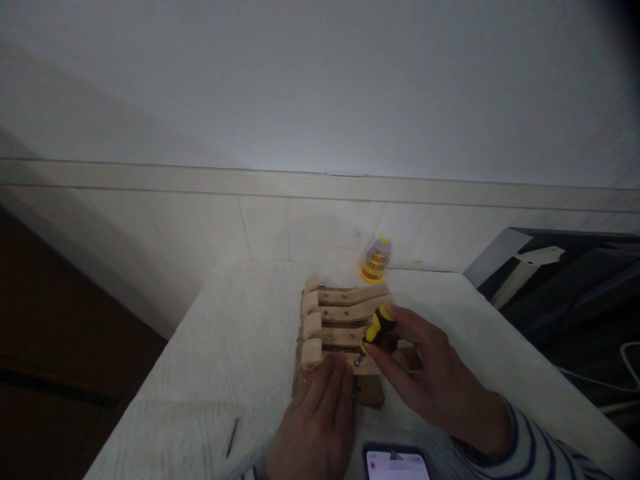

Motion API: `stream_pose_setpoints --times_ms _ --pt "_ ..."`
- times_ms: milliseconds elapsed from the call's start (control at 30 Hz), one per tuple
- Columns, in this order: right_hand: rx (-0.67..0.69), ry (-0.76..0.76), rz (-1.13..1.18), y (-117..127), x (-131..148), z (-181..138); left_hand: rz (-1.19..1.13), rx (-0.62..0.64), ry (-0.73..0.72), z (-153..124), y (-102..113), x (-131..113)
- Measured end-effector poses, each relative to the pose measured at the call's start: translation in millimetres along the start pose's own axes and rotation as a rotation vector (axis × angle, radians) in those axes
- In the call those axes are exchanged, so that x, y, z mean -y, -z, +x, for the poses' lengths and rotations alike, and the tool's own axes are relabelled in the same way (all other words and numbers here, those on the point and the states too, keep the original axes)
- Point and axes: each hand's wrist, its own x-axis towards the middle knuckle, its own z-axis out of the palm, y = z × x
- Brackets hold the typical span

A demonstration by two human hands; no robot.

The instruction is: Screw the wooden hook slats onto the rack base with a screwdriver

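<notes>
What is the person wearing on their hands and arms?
No gloves: the left hand and right hand are bare, with no ring or watch showing. The right arm has a long sleeve, white with thin dark blue stripes. Only a tiny bit of blue cuff shows by the left wrist.

The screwdriver [379, 327] is coloured yellow and black. The rack [340, 313] is seen in pale tan wood. The bit case [375, 261] is coloured yellow with an orange band. The table [240, 333] is covered in white. The sleeve [530, 447] is striped white and dark blue.
</notes>
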Motion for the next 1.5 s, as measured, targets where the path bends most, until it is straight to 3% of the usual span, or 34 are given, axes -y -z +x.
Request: stream_pose_setpoints --times_ms 433,633,1000,1500 --pt "-0.022 0.037 -0.005 -2.4 -0.8 -0.9 -0.029 0.01 -0.003 0.1 -1.2 0.1" --pt "0.005 -0.008 0.038 -2.0 -0.4 -1.2 -0.031 -0.021 -0.004 -0.2 -1.0 1.2" --pt "-0.028 0.048 -0.028 -1.7 0.6 0.5 0.013 -0.08 -0.067 -2.2 0.7 3.1" --pt "0.043 -0.061 0.075 -2.3 -0.2 -3.7 0.079 -0.065 -0.083 -7.8 -6.5 7.7"
